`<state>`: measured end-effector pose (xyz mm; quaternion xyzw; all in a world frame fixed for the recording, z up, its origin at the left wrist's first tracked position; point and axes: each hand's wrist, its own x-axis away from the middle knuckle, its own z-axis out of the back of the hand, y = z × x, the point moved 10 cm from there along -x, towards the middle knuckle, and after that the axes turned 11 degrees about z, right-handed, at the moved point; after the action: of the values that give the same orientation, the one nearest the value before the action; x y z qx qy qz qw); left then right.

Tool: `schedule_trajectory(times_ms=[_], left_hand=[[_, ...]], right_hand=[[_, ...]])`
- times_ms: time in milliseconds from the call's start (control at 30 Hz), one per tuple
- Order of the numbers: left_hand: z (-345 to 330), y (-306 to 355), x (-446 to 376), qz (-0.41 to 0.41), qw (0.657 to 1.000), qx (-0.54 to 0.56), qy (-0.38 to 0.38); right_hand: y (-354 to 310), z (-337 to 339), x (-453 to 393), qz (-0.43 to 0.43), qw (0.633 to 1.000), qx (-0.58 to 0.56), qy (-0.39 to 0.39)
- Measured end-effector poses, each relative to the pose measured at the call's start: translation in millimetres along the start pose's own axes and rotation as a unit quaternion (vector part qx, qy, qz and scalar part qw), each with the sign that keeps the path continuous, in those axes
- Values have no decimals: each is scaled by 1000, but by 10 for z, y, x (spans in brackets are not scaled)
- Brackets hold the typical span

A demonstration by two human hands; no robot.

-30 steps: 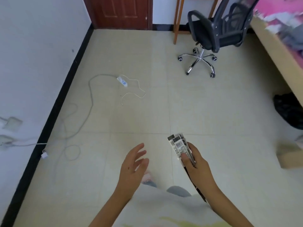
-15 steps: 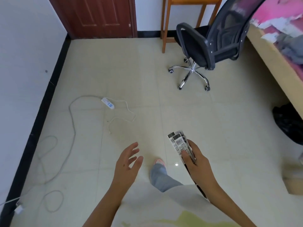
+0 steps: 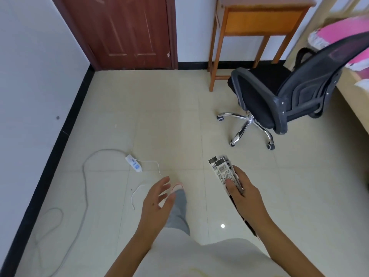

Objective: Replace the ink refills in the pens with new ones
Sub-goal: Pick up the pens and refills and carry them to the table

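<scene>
My right hand (image 3: 244,193) grips a bundle of long narrow packs (image 3: 221,170) with black-and-white barcode labels, held upright over the floor; their lower ends stick out below my wrist. What is inside the packs cannot be made out. My left hand (image 3: 157,198) hovers empty to the left of the packs, fingers spread and relaxed. No pens are visible.
A black office chair (image 3: 279,100) on chrome wheels stands ahead on the right, before a wooden desk (image 3: 257,19). A white power strip (image 3: 134,165) and grey cable lie on the tiled floor at left. A brown door (image 3: 123,31) is ahead; a bed edge runs along the right.
The view has tilted up and moved forward toward the desk and chair. A leg has stepped forward below my hands. Both hands keep their pose, the right still holding the packs.
</scene>
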<state>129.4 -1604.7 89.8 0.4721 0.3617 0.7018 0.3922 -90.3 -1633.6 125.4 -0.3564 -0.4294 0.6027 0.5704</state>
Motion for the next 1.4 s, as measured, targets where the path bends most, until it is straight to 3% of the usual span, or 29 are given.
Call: schedule_trajectory(times_ms=[433, 1000, 1200, 1400], left_hand=[[-438, 1490, -2740, -49, 994, -21, -95], [-1722, 3083, -5675, -40, 995, -42, -86], [-1939, 3535, -6576, -48, 995, -46, -70], [-2215, 3992, -7655, -55, 989, -75, -112]], right_hand=[[-91, 231, -2581, -37, 995, 17, 88], [115, 1594, -6198, -4, 994, 55, 96], [181, 1774, -7209, -15, 996, 39, 84], [216, 1917, -8274, -17, 993, 51, 106]])
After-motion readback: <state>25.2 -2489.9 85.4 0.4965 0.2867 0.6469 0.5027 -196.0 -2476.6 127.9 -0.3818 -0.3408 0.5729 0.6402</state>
